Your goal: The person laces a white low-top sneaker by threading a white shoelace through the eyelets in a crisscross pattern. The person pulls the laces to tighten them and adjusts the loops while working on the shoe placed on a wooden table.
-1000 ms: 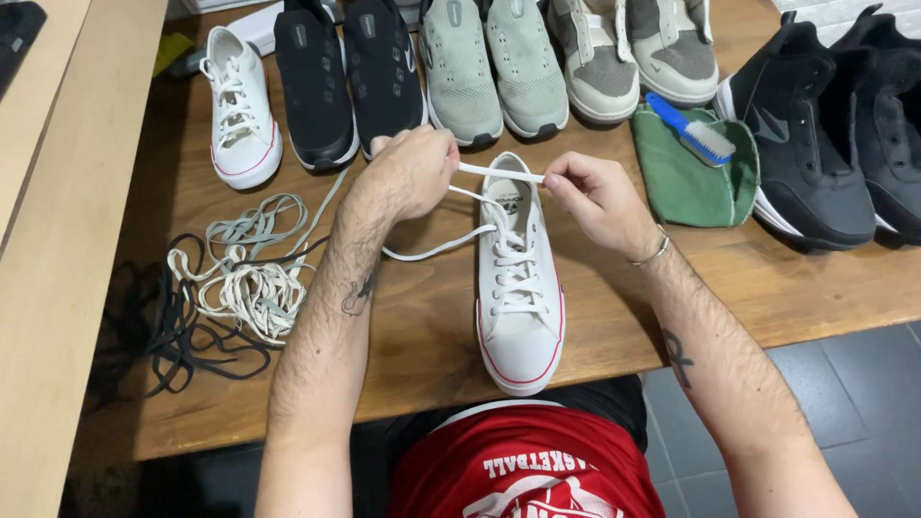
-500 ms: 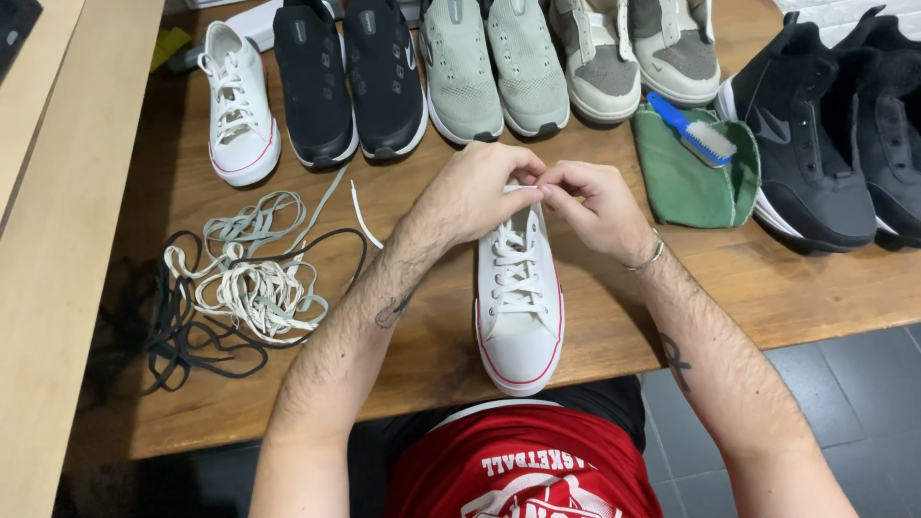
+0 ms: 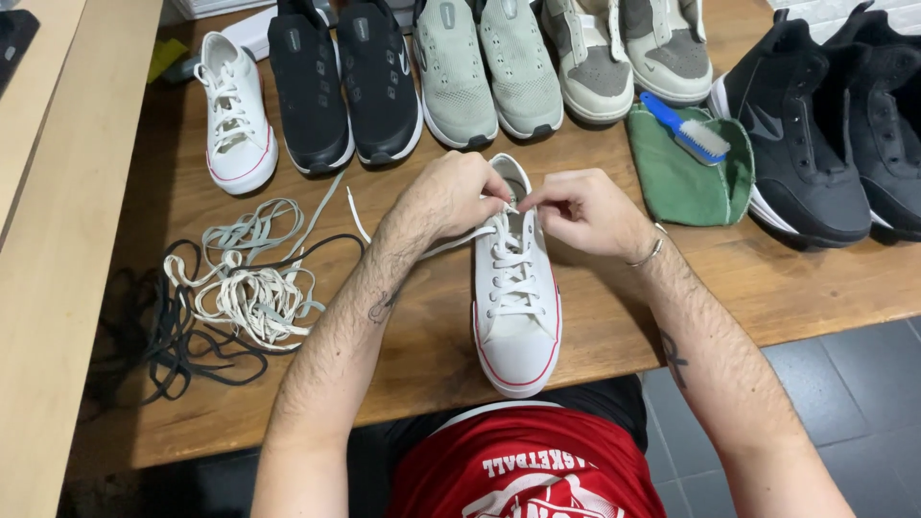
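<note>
A white canvas sneaker [image 3: 516, 307] with a red sole stripe lies on the wooden table [image 3: 432, 345], toe toward me. Both hands meet at its top eyelets. My left hand [image 3: 449, 197] pinches the white lace [image 3: 451, 242] at the left side of the tongue, and a loose end of that lace trails left across the wood. My right hand [image 3: 582, 211] pinches the lace at the right eyelets; a thin bracelet sits on that wrist. The fingertips nearly touch over the shoe's opening.
A matching white sneaker [image 3: 235, 110], black sneakers [image 3: 345, 77], pale green sneakers [image 3: 489, 67], grey-and-cream sneakers [image 3: 624, 53] and black high-tops [image 3: 835, 134] line the back. A blue brush [image 3: 686, 129] rests on a green cloth [image 3: 681, 177]. Tangled white and black laces [image 3: 230, 288] lie left.
My hands have come together from a spread position, drawing the lace in from the left. They now sit close over the top eyelets and the lace loop at the left is shorter.
</note>
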